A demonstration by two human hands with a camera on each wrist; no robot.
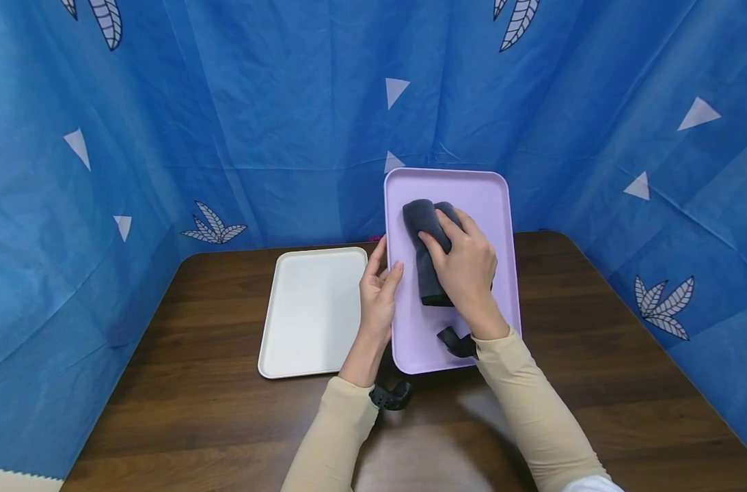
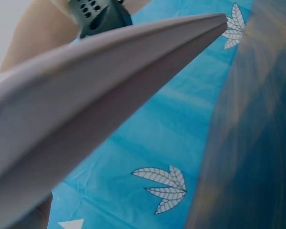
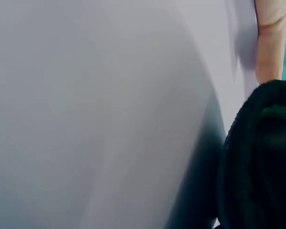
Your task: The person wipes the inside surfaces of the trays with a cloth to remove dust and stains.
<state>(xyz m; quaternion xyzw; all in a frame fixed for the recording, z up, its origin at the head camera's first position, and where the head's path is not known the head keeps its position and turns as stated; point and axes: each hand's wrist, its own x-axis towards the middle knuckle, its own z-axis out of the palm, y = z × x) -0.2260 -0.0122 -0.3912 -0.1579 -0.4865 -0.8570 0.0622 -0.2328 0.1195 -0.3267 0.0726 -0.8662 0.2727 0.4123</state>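
Note:
A lilac tray (image 1: 422,348) is held up off the table, tilted toward the head camera. My left hand (image 1: 378,297) grips its left edge, with the thumb over the rim and the other fingers mostly behind it. Against the tray's inner face, my right hand (image 1: 465,263) holds a folded dark grey cloth (image 1: 431,273), fingers and thumb pinching its upper part. In the right wrist view the cloth (image 3: 243,167) is a dark fold beside the pale tray surface (image 3: 109,95). The left wrist view shows the tray's edge (image 2: 109,81) close up.
A white tray (image 1: 318,314) lies flat on the brown wooden table (image 1: 213,383), left of the lilac tray. Blue patterned curtains (image 1: 275,123) hang behind and along both sides. Black wrist cameras sit on the left wrist (image 1: 391,396) and right wrist (image 1: 456,342).

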